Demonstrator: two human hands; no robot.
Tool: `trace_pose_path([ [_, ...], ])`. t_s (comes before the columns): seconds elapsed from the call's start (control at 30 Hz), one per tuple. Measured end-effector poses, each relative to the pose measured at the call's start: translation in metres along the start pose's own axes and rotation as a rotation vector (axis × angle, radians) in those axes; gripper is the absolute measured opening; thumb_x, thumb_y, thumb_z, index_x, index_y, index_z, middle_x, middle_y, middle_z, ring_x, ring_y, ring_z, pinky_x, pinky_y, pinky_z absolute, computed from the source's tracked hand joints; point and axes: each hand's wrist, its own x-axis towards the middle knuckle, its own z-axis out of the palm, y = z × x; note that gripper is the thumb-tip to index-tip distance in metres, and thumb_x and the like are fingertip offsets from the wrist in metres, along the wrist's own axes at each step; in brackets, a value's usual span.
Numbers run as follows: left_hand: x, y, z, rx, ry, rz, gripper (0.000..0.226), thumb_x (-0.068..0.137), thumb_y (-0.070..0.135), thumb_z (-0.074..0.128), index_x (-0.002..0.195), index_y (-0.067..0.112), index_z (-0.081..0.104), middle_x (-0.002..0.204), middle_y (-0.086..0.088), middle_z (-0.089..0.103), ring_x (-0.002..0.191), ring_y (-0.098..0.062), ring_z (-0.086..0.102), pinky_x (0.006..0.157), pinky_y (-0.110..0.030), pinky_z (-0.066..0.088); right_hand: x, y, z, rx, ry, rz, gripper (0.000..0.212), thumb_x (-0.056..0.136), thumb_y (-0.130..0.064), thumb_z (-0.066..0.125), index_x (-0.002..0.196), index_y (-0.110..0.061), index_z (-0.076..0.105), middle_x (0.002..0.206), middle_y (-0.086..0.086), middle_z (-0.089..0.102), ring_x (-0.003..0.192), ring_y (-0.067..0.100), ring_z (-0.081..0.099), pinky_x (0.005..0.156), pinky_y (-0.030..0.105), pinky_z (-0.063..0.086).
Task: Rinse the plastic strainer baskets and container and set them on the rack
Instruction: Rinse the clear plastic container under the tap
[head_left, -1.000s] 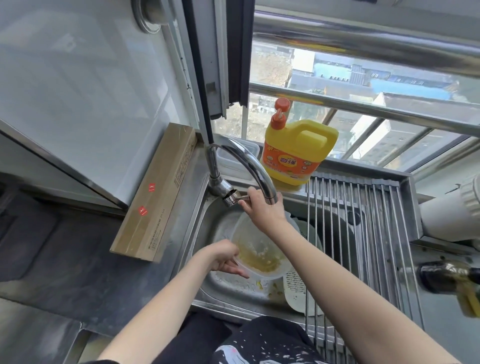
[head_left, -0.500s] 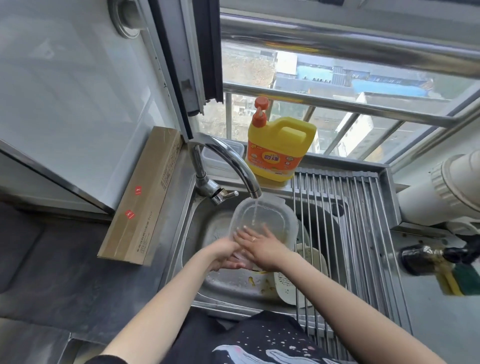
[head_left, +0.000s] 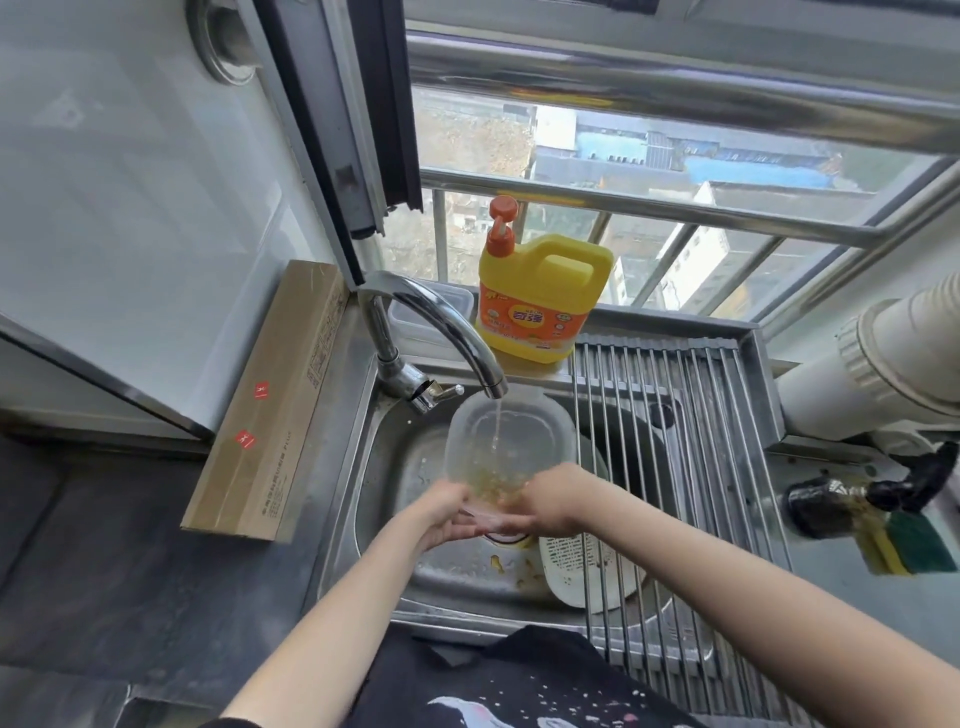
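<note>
At left of frame a cardboard box (head_left: 270, 400) lies on the bench. At centre, the left hand (head_left: 441, 514) and right hand (head_left: 550, 501) each grip the near rim of the clear container (head_left: 511, 431), under the running faucet (head_left: 441, 322). Lower right of the hands, a white strainer basket (head_left: 576, 566) lies in the sink (head_left: 395, 519), partly under the rack (head_left: 675, 415).

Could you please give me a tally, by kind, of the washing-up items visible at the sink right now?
Clear plastic container, held under the tap by left hand and right hand: 1
White strainer basket: 1
Yellow detergent bottle: 1
Sponge: 1
Drying rack: 1
Total: 5
</note>
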Motion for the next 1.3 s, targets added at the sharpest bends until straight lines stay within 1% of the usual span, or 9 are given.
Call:
trace_pose_path([
  [0.13, 0.004, 0.006, -0.003, -0.129, -0.016, 0.000, 0.031, 0.100, 0.001, 0.027, 0.130, -0.005, 0.029, 0.118, -0.039, 0.053, 0.052, -0.029, 0.070, 0.042, -0.024, 0.055, -0.005, 0.008, 0.008, -0.177, 0.227, 0.211, 0.027, 0.091, -0.018, 0.055, 0.115, -0.008, 0.065, 0.124, 0.013, 0.063, 0.117, 0.025, 0.053, 0.112, 0.034, 0.020],
  [0.3, 0.007, 0.015, 0.017, -0.124, -0.027, 0.045, 0.025, 0.100, 0.001, 0.029, 0.124, -0.001, 0.032, 0.114, -0.036, 0.055, 0.055, -0.028, 0.071, 0.051, -0.027, 0.058, 0.009, -0.009, 0.009, -0.266, 0.081, 0.573, 0.071, 0.100, -0.031, 0.036, 0.148, 0.007, -0.001, 0.156, 0.025, -0.003, 0.146, 0.038, -0.003, 0.116, 0.047, -0.008],
  [0.43, 0.008, 0.014, 0.021, -0.143, 0.047, 0.102, 0.028, 0.098, -0.002, 0.030, 0.122, -0.009, 0.042, 0.095, -0.028, 0.064, 0.067, -0.031, 0.068, 0.061, -0.032, 0.058, 0.017, -0.009, 0.020, 0.091, 0.087, 0.356, 0.061, 0.095, -0.028, 0.043, 0.150, -0.010, 0.022, 0.154, 0.013, 0.030, 0.144, 0.027, 0.022, 0.119, 0.045, 0.009],
  [0.6, 0.001, 0.015, 0.026, -0.256, -0.039, 0.079, 0.030, 0.100, 0.001, 0.032, 0.127, -0.008, 0.042, 0.104, -0.028, 0.063, 0.079, -0.031, 0.067, 0.052, -0.030, 0.059, 0.012, -0.001, 0.014, -0.244, 0.090, 0.544, 0.072, 0.099, -0.041, 0.032, 0.150, -0.001, 0.002, 0.158, 0.020, 0.001, 0.147, 0.034, -0.003, 0.116, 0.047, -0.010],
  [0.73, 0.004, 0.015, 0.033, -0.256, 0.001, 0.064, 0.026, 0.100, -0.001, 0.029, 0.121, -0.007, 0.044, 0.093, -0.025, 0.061, 0.074, -0.030, 0.063, 0.047, -0.029, 0.058, 0.014, -0.009, 0.018, 0.170, 0.127, 0.350, 0.065, 0.091, -0.037, 0.047, 0.148, -0.013, 0.027, 0.152, 0.013, 0.033, 0.140, 0.029, 0.029, 0.118, 0.044, 0.015],
  [0.93, 0.007, 0.013, 0.030, -0.342, -0.049, 0.011, 0.023, 0.100, -0.001, 0.031, 0.089, -0.001, 0.051, 0.066, -0.019, 0.069, 0.050, -0.023, 0.069, 0.047, -0.028, 0.058, 0.011, -0.007, 0.021, 0.079, 0.232, 0.365, 0.064, 0.091, -0.031, 0.048, 0.149, -0.016, 0.026, 0.154, 0.011, 0.030, 0.144, 0.027, 0.022, 0.119, 0.046, 0.006],
  [1.1, 0.007, 0.013, 0.030, -0.369, -0.114, -0.017, 0.019, 0.100, -0.001, 0.032, 0.099, -0.005, 0.051, 0.067, -0.021, 0.071, 0.055, -0.025, 0.071, 0.048, -0.027, 0.058, 0.006, -0.008, 0.012, -0.040, 0.256, 0.447, 0.072, 0.094, -0.032, 0.048, 0.153, -0.012, 0.011, 0.156, 0.007, 0.026, 0.145, 0.033, 0.017, 0.119, 0.047, -0.006],
  [1.23, 0.011, 0.008, 0.029, -0.361, -0.065, -0.047, 0.016, 0.099, 0.001, 0.037, 0.109, -0.003, 0.049, 0.067, -0.019, 0.069, 0.052, -0.023, 0.069, 0.041, -0.024, 0.054, 0.006, -0.015, 0.016, 0.031, 0.296, 0.243, 0.050, 0.094, -0.023, 0.052, 0.142, -0.018, 0.039, 0.142, 0.008, 0.050, 0.129, 0.026, 0.048, 0.113, 0.039, 0.025],
  [1.3, 0.010, 0.009, 0.026, -0.352, -0.146, -0.115, 0.020, 0.100, 0.006, 0.038, 0.106, -0.004, 0.054, 0.069, -0.018, 0.072, 0.047, -0.018, 0.068, 0.037, -0.018, 0.050, 0.004, -0.007, 0.011, -0.039, 0.315, 0.227, 0.058, 0.094, -0.024, 0.052, 0.147, -0.019, 0.031, 0.151, 0.009, 0.037, 0.138, 0.026, 0.037, 0.116, 0.039, 0.021],
])
